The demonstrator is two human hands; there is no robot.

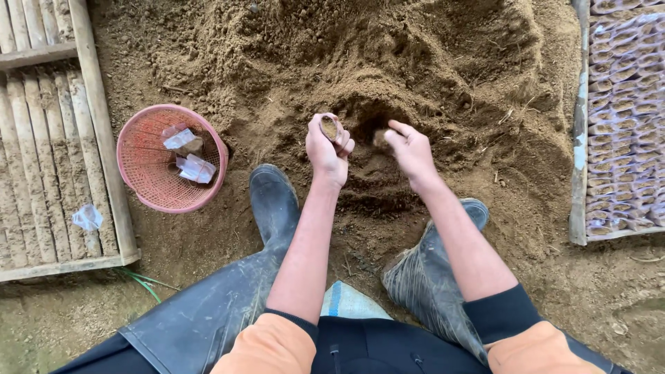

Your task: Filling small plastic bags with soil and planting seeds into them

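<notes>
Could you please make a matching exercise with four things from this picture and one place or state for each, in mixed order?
Things:
1. pink basket
2. left hand
3. right hand
4. rows of filled bags

Places or states:
A. pinching loose soil over the soil heap
B. in a frame at the right edge
C. holds a small bag of soil, upright
D. on the ground, left of the boots, with clear bags inside

Pairs: 1-D, 2-C, 3-A, 4-B
</notes>
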